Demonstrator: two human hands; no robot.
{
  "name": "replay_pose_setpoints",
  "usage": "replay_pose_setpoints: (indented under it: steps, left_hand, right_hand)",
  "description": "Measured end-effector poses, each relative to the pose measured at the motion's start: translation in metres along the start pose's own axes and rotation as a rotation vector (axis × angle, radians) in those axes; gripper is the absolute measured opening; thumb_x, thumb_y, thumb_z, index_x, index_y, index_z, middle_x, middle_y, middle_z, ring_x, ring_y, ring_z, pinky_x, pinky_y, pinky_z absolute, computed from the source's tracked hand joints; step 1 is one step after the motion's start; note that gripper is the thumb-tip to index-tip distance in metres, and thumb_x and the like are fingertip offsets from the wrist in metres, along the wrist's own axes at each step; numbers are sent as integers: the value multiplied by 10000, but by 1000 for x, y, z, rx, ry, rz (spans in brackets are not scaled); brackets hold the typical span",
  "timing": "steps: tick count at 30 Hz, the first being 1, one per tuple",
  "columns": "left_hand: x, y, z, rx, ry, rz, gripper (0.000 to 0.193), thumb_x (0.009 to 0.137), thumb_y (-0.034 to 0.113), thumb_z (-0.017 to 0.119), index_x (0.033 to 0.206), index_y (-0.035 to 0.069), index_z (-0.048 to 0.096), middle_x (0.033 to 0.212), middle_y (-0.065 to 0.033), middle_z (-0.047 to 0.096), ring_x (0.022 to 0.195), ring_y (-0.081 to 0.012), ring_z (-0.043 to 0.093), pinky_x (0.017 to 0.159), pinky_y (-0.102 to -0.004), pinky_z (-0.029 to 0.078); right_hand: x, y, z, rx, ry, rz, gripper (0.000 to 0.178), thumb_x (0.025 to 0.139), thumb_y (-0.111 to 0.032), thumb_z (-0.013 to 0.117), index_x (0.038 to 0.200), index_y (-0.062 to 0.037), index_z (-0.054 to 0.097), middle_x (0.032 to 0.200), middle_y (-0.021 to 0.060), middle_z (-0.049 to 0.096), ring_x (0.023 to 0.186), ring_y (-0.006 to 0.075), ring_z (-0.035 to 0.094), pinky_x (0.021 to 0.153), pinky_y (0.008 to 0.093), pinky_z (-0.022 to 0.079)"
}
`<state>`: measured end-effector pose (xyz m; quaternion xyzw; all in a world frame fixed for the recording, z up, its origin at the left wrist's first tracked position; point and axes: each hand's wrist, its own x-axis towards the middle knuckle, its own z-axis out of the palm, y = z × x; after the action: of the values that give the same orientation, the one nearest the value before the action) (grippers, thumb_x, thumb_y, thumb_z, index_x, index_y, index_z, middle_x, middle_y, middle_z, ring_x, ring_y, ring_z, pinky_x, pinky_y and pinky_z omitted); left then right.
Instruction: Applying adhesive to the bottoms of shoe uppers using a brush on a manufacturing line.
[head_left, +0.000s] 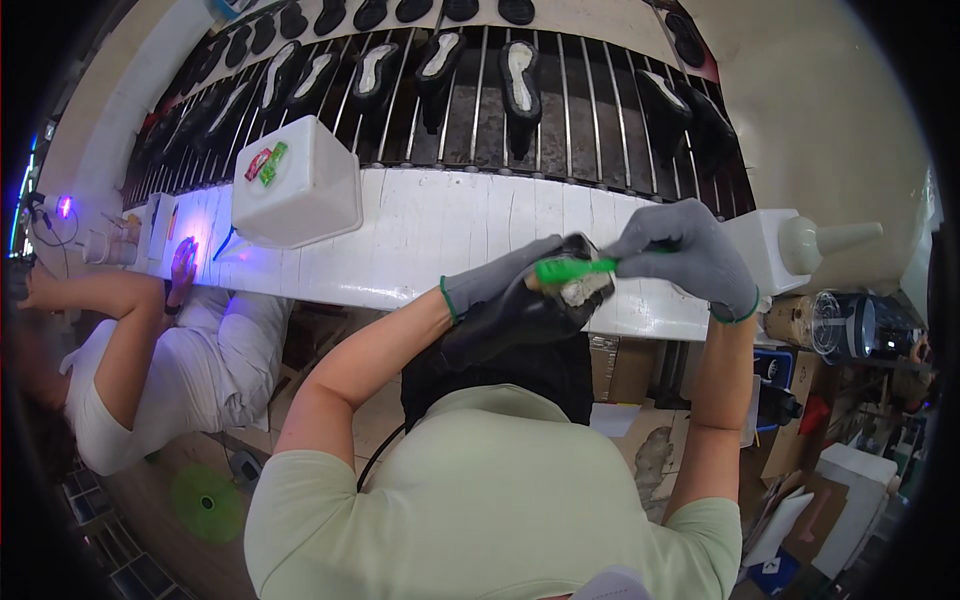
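Observation:
My left hand (503, 278), in a grey glove with a green cuff, grips a black boot (510, 325) held over the near edge of the white bench. The boot is tilted with its sole up, and a whitish patch (588, 291) shows on the bottom. A grey glove also covers my right hand (682, 250), its fingers closed on a green-handled brush (575, 269). The brush lies across the sole; its bristle end is blurred and seems to touch the boot.
Beyond the white bench (420, 225), a rack of metal rods (596, 110) carries several black shoes (520, 85) with whitish bottoms. A white box (300, 190) holds wrappers on top. At right stands a white container (765, 250). A co-worker (165, 380) sits at left.

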<state>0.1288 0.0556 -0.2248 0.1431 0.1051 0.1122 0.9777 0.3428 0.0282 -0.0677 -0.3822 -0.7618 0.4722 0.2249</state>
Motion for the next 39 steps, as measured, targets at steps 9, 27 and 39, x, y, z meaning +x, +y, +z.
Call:
replay_pose_setpoints:
  steps: [9,27,39]
  left_hand:
    - [-23,43,30,1568,817,107,879,886,647,495,1398,-58,376,1051,-251,648,1043,-318,621,925,-393,453]
    - [-60,-3,16,2030,841,49,1289,587,316,832,1533,78,-10,1455,-307,255,1279,-450,381,1085,-498,314]
    - [33,88,13,660,331,509,826,802,220,700,1477,93,241,1207,-74,518,999,-172,564,837,-306,506]
  right_hand:
    - [-25,42,22,286,740,267,135,847,-81,629,909,3,715,620,-28,551,510,1,415,429,170,258]
    - [-63,97,56,645,962,374,210,887,-117,619,1020,27,693,751,0,635,535,8,415,433,168,249]
    - [-86,91,44,723,1087,271,234,903,-98,598,1075,47,661,798,25,640,517,14,406,418,168,247]
